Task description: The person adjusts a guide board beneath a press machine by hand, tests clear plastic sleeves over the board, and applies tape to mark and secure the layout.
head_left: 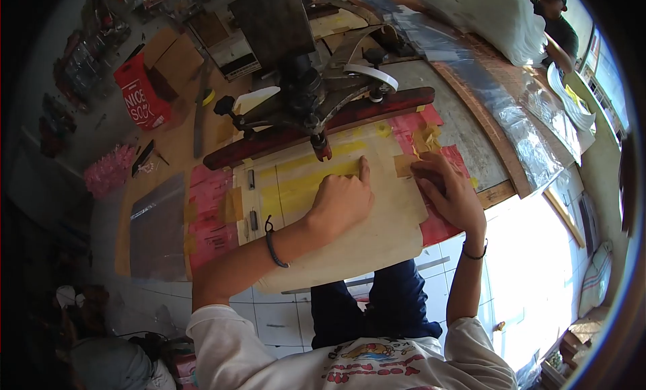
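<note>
A thin cream sheet (404, 218) lies over a flat board with red-pink edge strips (207, 218), and yellow bands (293, 183) show through it. My left hand (343, 198) rests on the sheet, index finger stretched forward and the other fingers curled under; I see nothing in it. On the sheet's right edge, my right hand (447, 191) lies with its fingers extended and thumb apart, beside a piece of brown tape (404, 166). Just beyond the hands stands a dark metal clamp (316, 117) with a long red-black bar (397, 107).
A red bag (141, 97) and a cardboard box (171, 57) stand at the back left. Pink shredded material (111, 168) lies at the left edge. Clear plastic (498, 114) covers a bench on the right, where another person (562, 30) sits near stacked white sheets (498, 23).
</note>
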Action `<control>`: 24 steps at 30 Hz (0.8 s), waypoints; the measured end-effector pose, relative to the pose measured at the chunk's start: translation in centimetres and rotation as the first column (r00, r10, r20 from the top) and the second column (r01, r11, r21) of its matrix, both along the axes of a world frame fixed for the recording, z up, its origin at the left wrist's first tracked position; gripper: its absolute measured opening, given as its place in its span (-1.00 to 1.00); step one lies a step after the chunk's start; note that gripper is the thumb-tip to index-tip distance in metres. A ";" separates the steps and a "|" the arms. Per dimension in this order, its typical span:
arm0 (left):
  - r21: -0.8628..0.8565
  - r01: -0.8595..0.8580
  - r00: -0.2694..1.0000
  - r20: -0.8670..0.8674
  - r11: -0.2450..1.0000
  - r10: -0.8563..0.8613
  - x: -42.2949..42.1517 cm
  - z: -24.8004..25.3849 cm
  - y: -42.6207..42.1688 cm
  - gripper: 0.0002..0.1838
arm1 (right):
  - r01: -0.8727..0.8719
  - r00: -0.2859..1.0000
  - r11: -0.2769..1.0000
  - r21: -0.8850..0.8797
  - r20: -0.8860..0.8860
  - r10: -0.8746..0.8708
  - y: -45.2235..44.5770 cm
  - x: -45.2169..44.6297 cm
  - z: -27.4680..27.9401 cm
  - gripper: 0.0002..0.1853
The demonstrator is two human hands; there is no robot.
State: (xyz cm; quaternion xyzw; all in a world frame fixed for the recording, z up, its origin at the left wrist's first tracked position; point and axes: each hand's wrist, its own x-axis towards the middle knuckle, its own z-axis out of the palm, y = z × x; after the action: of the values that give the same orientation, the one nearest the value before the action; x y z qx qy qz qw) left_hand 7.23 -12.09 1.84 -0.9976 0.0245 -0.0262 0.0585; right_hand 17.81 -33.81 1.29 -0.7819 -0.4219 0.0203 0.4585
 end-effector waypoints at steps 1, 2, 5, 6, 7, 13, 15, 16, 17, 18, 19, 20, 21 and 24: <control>-0.021 -0.002 1.000 0.026 1.000 0.003 -0.1 -0.1 0.1 -0.31 | 0.006 1.000 1.000 -0.010 -0.022 -0.007 0.0 0.0 -0.2 -0.58; -0.021 0.001 1.000 0.026 1.000 -0.001 -0.1 -0.1 0.3 -0.31 | 0.016 0.999 1.000 -0.018 -0.040 -0.017 0.0 0.0 -0.3 -0.58; -0.030 0.016 0.999 0.049 0.999 -0.015 0.1 -0.3 0.4 -0.30 | 0.042 0.993 0.999 -0.030 -0.108 -0.045 0.0 0.1 -0.2 -0.57; -0.030 0.018 0.997 0.072 0.999 -0.015 0.2 -0.4 0.5 -0.30 | 0.043 0.990 0.999 -0.027 -0.132 -0.047 0.1 0.1 -0.1 -0.57; -0.032 0.013 0.996 0.086 0.999 -0.010 -0.1 -0.6 0.5 -0.30 | 0.055 0.990 0.998 -0.039 -0.127 -0.060 0.2 0.0 0.0 -0.57; -0.019 0.028 0.993 0.116 0.999 -0.025 -0.2 -1.0 0.6 -0.33 | 0.095 0.995 0.987 -0.130 -0.001 -0.096 0.7 -0.3 0.4 -0.51; -0.017 0.062 0.989 0.132 0.998 -0.059 0.0 -1.1 0.7 -0.34 | 0.109 0.993 0.983 -0.148 0.053 -0.103 0.8 -0.5 0.3 -0.49; -0.015 0.071 0.988 0.138 0.997 -0.068 -0.1 -1.2 0.8 -0.35 | 0.108 0.992 0.982 -0.155 0.077 -0.097 1.0 -0.6 0.2 -0.48; -0.010 0.077 0.985 0.154 0.997 -0.074 -0.1 -1.4 0.8 -0.35 | 0.092 0.996 0.981 -0.172 0.019 -0.090 1.1 -0.7 0.4 -0.46; -0.002 0.081 0.981 0.174 0.997 -0.080 0.0 -1.6 0.9 -0.35 | 0.076 0.997 0.983 -0.166 -0.008 -0.078 1.2 -0.7 0.6 -0.46; 0.008 0.087 0.977 0.194 0.996 -0.087 0.0 -1.7 0.9 -0.35 | 0.060 0.997 0.986 -0.158 -0.035 -0.067 1.2 -0.7 0.8 -0.45; 0.004 0.084 0.977 0.197 0.996 -0.083 -0.1 -1.9 0.8 -0.35 | 0.050 0.996 0.988 -0.148 -0.063 -0.060 1.1 -0.6 0.7 -0.44; 0.006 0.087 0.975 0.206 0.996 -0.086 0.0 -2.0 0.8 -0.35 | 0.029 0.999 0.987 -0.159 0.020 -0.026 0.6 0.1 0.2 -0.43; -0.019 0.097 0.974 0.209 0.995 -0.091 0.1 -1.7 1.3 -0.34 | 0.035 0.999 0.965 -0.258 0.016 -0.031 1.0 0.5 1.4 -0.42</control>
State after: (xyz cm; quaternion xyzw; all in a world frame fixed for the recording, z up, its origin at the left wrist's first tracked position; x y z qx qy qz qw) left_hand 7.34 -10.82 0.11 -0.9879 0.0648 -0.1333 0.0450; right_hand 18.31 -32.80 2.72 -0.8420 -0.4053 0.0628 0.3504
